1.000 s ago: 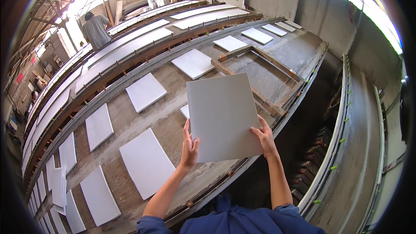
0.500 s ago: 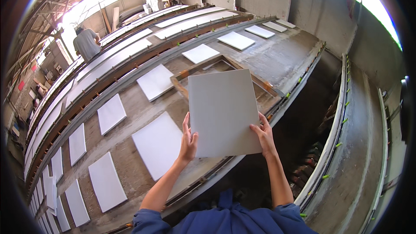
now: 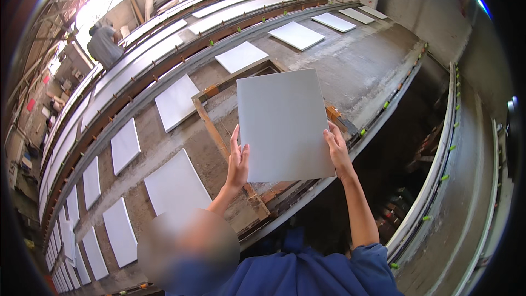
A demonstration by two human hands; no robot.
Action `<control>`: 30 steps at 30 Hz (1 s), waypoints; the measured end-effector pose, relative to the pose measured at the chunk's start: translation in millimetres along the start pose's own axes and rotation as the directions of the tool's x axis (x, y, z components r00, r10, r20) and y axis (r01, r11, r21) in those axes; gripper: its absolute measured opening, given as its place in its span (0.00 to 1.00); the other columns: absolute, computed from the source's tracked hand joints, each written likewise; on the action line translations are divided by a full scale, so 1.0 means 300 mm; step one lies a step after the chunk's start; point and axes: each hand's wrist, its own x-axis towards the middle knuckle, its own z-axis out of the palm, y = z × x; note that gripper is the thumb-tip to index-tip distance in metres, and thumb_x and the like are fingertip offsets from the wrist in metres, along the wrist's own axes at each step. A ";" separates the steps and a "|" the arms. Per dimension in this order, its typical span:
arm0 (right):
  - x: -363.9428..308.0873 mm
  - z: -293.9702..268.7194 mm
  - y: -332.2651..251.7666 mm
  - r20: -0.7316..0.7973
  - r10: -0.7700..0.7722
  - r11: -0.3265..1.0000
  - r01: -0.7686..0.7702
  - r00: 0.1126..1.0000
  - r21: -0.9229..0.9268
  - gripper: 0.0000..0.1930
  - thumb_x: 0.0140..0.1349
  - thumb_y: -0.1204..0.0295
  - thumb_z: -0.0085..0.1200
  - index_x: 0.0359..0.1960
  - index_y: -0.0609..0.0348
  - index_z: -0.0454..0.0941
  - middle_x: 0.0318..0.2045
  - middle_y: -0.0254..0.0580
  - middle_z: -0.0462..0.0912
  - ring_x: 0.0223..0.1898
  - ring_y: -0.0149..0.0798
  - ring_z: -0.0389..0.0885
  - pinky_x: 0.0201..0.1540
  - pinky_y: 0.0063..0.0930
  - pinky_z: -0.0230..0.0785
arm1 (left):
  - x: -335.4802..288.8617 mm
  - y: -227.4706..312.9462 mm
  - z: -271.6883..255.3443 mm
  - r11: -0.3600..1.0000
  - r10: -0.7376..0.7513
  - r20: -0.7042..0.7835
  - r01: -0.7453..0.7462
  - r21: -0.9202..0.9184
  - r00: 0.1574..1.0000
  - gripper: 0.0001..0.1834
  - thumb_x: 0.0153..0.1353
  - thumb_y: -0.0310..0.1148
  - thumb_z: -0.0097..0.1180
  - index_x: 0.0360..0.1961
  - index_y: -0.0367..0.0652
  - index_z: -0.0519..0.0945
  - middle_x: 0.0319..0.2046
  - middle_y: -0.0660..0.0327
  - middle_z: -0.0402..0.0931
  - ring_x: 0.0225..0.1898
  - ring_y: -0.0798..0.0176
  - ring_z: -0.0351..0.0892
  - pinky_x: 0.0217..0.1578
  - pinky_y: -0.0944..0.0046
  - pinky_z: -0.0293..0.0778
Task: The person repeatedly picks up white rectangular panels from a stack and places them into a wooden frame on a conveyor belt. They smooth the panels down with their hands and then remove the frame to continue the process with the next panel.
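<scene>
Between my two hands I hold a pale grey-white rectangular panel, lifted above the long worktable. My left hand grips its left edge near the lower corner, and my right hand grips the right edge at about the same height. Behind and partly hidden by the panel, a brown wooden frame lies on the table. One white panel rests left of the frame, near my left forearm. Another white panel touches or nearly touches the frame's far left side.
More white panels lie spaced along the table. Green clips line its edge. A dark gap separates it from a second long table on the right. Farther left, a person in grey bends over another row of tables.
My view has shifted along the table toward the right, and the frame now shows more on the panel's left. Both hands keep hold of the panel, which sits slightly higher in view.
</scene>
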 end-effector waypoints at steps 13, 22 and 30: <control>0.492 0.044 0.077 0.100 -0.072 0.954 0.098 0.992 -0.283 0.26 0.64 0.74 0.47 0.65 0.56 0.62 0.31 0.35 0.79 0.26 0.21 0.71 0.29 0.18 0.65 | 0.092 -0.106 -0.100 0.932 -0.095 -0.213 0.162 0.324 0.972 0.18 0.66 0.27 0.44 0.57 0.42 0.70 0.42 0.58 0.78 0.48 0.64 0.74 0.48 0.63 0.70; 0.639 0.028 0.253 0.206 0.063 0.933 0.015 0.977 -0.359 0.26 0.63 0.73 0.48 0.64 0.56 0.63 0.32 0.36 0.80 0.28 0.21 0.71 0.33 0.19 0.65 | 0.055 -0.241 -0.089 0.655 0.055 -0.203 0.118 0.747 0.978 0.15 0.61 0.26 0.49 0.50 0.39 0.76 0.48 0.56 0.75 0.61 0.54 0.62 0.63 0.53 0.56; 0.640 0.021 0.310 0.282 0.123 0.920 -0.003 0.951 -0.392 0.25 0.63 0.73 0.48 0.64 0.57 0.64 0.28 0.34 0.82 0.26 0.20 0.73 0.31 0.18 0.66 | 0.057 -0.261 -0.025 0.456 0.011 -0.228 0.198 0.868 0.974 0.18 0.60 0.31 0.53 0.51 0.40 0.75 0.49 0.62 0.74 0.64 0.60 0.55 0.67 0.45 0.45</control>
